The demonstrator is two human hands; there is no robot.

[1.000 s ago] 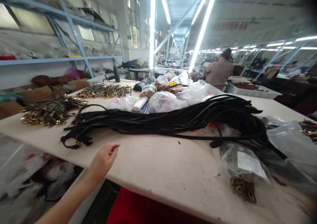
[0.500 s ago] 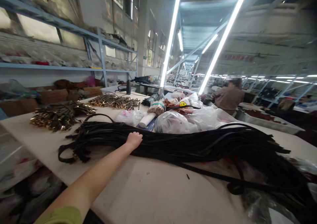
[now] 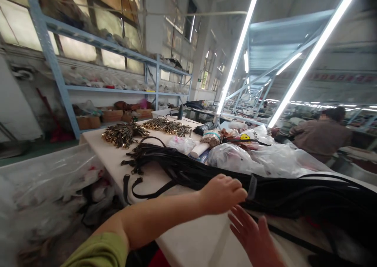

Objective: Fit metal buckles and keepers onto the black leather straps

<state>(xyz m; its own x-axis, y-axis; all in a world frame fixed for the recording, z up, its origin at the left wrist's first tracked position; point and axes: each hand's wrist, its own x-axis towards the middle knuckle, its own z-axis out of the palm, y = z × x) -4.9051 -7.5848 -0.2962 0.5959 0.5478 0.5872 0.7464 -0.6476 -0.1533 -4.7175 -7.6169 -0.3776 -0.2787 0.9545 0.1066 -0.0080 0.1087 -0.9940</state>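
A long bundle of black straps (image 3: pixel 188 168) lies across the table. My left hand (image 3: pixel 225 192) is closed at the bundle's near side, fingers curled down; what they hold, if anything, is hidden. Just right of its knuckles, a greyish, see-through band (image 3: pixel 252 186) crosses the straps. Below and to the right, my right hand (image 3: pixel 255 233) is open, fingers stretched toward the left hand and thumb apart. Several loose strap ends with buckles (image 3: pixel 138 180) hang out at the bundle's left end.
Piles of short straps with gold-coloured metal fittings (image 3: pixel 125 135) lie at the back left. Clear plastic bags (image 3: pixel 229 157) and a white roll (image 3: pixel 199 150) sit behind the bundle. A bin of plastic-wrapped items (image 3: pixel 59 196) stands left of the table (image 3: pixel 101 151). Another person (image 3: pixel 321 135) is at right.
The view has turned left. My left hand has shifted rightward along the bundle, where the greyish band now shows. My right hand has come into view, open.
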